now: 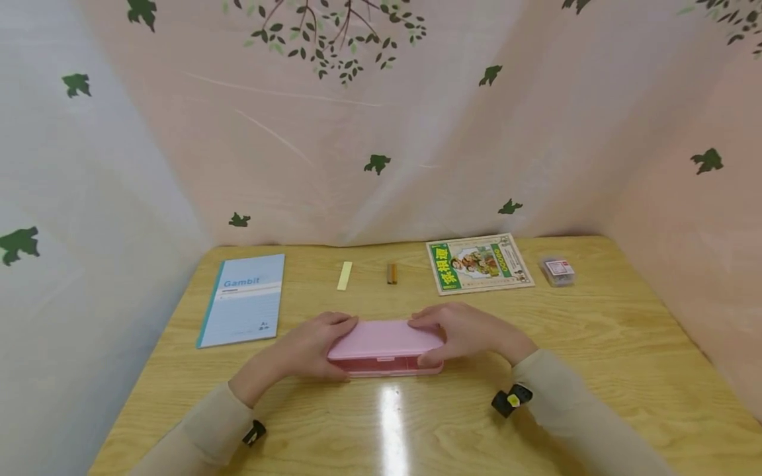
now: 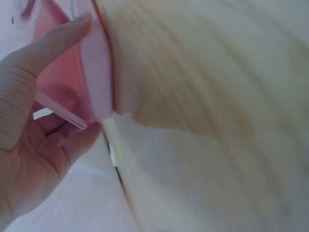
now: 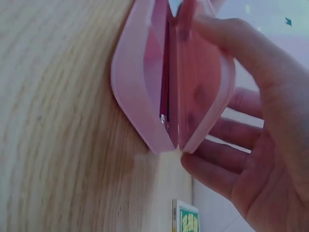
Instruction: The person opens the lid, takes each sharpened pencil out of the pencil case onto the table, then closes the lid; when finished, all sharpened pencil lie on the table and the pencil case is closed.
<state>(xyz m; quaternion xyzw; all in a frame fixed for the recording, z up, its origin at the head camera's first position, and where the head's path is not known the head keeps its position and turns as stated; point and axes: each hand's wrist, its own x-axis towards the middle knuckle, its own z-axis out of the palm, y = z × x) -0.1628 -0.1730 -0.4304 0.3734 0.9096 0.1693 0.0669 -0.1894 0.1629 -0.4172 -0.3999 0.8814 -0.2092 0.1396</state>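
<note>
A pink pencil case (image 1: 387, 338) lies on the table with its hinged lid partly raised, and its inside shows through the front gap. At its left end my left hand (image 1: 318, 344) grips the case, thumb at the front edge of the base and fingers toward the hinge side, as the left wrist view shows. My right hand (image 1: 464, 334) holds the lid (image 3: 205, 92) at the right end, with the thumb at its front edge and fingers behind it. Something thin and dark lies inside the case in the right wrist view; its kind is unclear.
Beyond the hands on the wooden table (image 1: 589, 370) lie a blue "Gambit" notebook (image 1: 247, 301), a pale yellow strip (image 1: 344, 276), a small brown-orange object (image 1: 391, 274), an illustrated booklet (image 1: 479, 264) and a small clear box (image 1: 558, 272). A leaf-printed cloth (image 1: 297, 165) hangs behind.
</note>
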